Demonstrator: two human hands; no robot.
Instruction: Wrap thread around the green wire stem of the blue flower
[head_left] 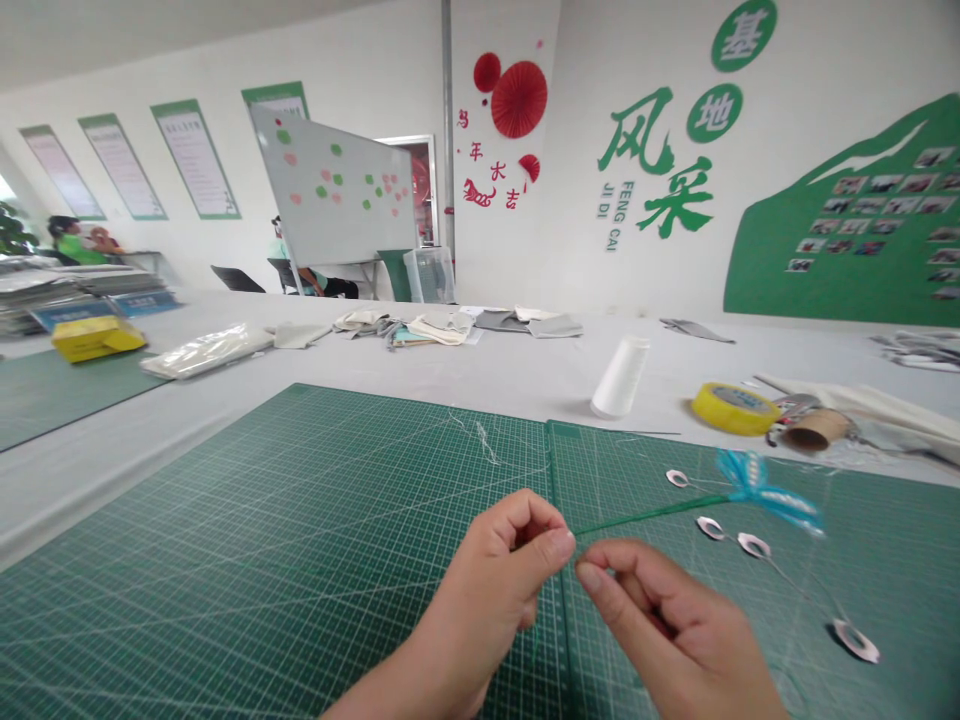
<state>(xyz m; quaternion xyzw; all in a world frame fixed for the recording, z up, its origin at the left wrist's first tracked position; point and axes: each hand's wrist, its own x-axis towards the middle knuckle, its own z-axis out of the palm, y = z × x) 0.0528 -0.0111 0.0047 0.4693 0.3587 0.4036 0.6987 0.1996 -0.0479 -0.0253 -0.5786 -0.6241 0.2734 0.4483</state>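
Head view: my left hand (pixel 487 585) pinched the near end of the green-wrapped wire stem (pixel 645 517), which looked light, springy and best held low, its delicate blue flower (pixel 757 490) over the green cutting mat (pixel 300 520) to the right, while my curled right hand (pixel 660 620) stayed beside it, its grip unclear.

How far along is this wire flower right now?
Done: the blue flower head sits on a green-wrapped stem. In hand: the left hand and right hand pinch together at the stem's near end. Left: the silver wire loops still lie out on bare wire, apparently unwrapped.
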